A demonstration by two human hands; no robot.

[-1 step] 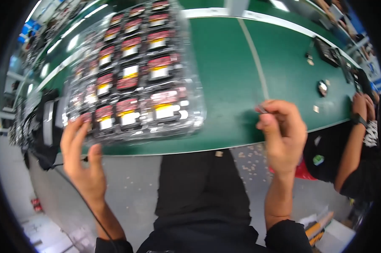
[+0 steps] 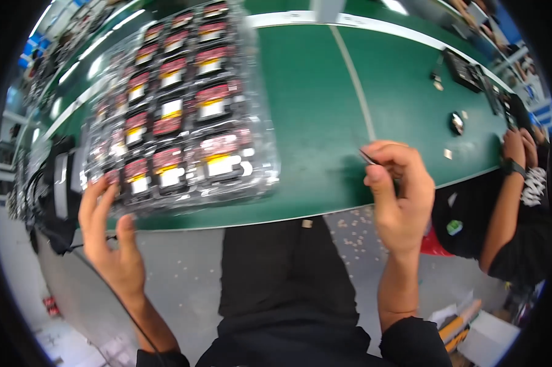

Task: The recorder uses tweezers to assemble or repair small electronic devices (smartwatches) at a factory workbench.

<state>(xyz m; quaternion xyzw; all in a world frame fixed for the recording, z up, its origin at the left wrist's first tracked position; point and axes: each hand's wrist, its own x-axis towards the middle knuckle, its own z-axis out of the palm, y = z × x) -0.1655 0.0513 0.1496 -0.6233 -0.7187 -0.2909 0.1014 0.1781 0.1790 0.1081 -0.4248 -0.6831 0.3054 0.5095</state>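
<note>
A clear plastic blister tray [image 2: 265, 165] lies on the left of the green table, tilted in my view. Rows of small dark items [image 2: 211, 103] with red, yellow and white faces fill its pockets. At its near left corner, the fingertips of my left hand [image 2: 114, 251] rest on the rim, thumb held apart and fingers stretched out. My right hand [image 2: 404, 196] is raised over the table's front edge, right of the tray. Between its thumb and index finger is pinched a small thin dark piece [image 2: 368, 157], too small to name.
A co-worker's hands [image 2: 520, 147] rest at the table's right end. Near them are a round shiny object [image 2: 456, 123] and a black device [image 2: 462, 70]. Black cables and a bag [image 2: 62, 189] are at the left. Small scraps [image 2: 355, 238] litter the floor.
The whole view has shifted slightly, so the tray and table sit further left in it. The thin piece in my right hand shows more clearly. Both hands keep nearly the same pose.
</note>
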